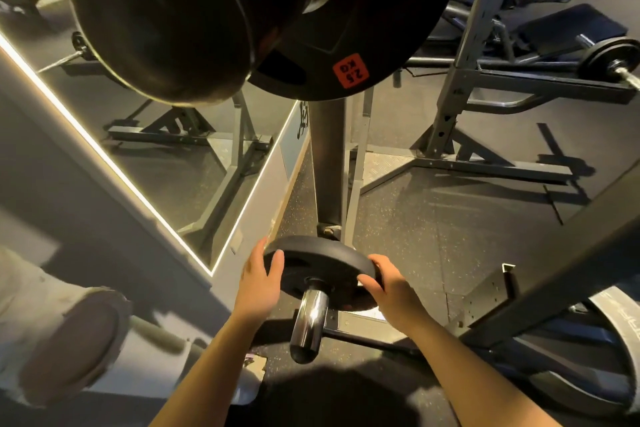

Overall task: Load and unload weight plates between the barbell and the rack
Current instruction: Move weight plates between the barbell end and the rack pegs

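Both hands, left hand (260,276) at nine o'clock and right hand (388,282) at three, grip the small plate (322,262) on the shiny peg (310,322), so pull it straight and level.

Seen from above: left hand (258,276) and right hand (389,282) gripping opposite edges of a black plate (313,262) threaded on a chrome peg (309,322).

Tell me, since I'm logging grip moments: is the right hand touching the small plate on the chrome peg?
Touching. The head view shows the right hand curled over the right edge of the small plate on the chrome peg, fingers wrapping its rim.
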The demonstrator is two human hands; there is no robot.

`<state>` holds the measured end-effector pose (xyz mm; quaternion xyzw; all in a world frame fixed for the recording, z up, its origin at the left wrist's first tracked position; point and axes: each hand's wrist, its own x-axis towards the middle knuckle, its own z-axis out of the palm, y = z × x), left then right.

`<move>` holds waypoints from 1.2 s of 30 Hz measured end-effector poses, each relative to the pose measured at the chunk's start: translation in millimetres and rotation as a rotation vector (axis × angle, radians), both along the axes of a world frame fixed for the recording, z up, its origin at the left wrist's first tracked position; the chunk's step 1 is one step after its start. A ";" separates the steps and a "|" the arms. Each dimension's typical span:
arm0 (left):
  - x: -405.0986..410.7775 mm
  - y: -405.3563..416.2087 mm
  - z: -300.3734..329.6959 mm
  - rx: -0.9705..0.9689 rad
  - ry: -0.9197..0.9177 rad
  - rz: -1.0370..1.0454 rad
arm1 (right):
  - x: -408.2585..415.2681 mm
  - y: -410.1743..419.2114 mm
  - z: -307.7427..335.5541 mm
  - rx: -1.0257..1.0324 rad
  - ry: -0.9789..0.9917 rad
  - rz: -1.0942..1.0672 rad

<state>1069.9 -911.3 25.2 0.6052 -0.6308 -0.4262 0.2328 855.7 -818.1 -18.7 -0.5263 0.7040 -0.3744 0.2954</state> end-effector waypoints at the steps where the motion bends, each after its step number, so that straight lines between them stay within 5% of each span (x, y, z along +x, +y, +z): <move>1: 1.0 0.3 1.2 0.047 0.054 0.033 | -7.3 4.9 -6.7 0.101 -0.039 -0.010; 4: 11.9 -3.3 -2.0 0.171 0.128 0.083 | -33.6 24.6 -28.0 0.412 -0.003 -0.026; 6: 19.0 -5.8 -8.9 0.244 0.177 0.119 | -41.6 43.4 -30.5 0.602 -0.192 -0.112; 10: 11.4 -3.0 -17.2 0.407 0.311 0.149 | -23.1 39.3 -5.2 0.512 -0.432 -0.211; 16: 0.6 -8.7 -15.2 0.447 0.405 0.140 | 20.9 -16.7 38.8 -0.187 0.612 -0.053; 19: 0.6 -10.7 -15.9 0.409 0.328 0.103 | 15.8 -23.6 30.1 -0.268 0.776 0.002; 23: -6.8 -7.0 -5.7 0.251 0.239 0.095 | -5.4 -11.8 5.6 -0.218 0.456 0.112; 26: -14.4 0.7 0.5 0.111 0.177 0.047 | -16.1 4.6 -5.6 0.108 0.032 0.052; 30: -10.8 6.5 7.0 -0.014 0.099 0.023 | -34.7 11.8 -26.3 0.556 -0.048 0.043; 33: 3.3 4.0 1.0 0.073 0.212 0.183 | -27.7 6.1 -16.1 0.612 -0.203 -0.026; 36: 6.0 0.5 -4.1 0.267 0.323 0.214 | -16.3 6.2 7.5 0.556 -0.621 -0.146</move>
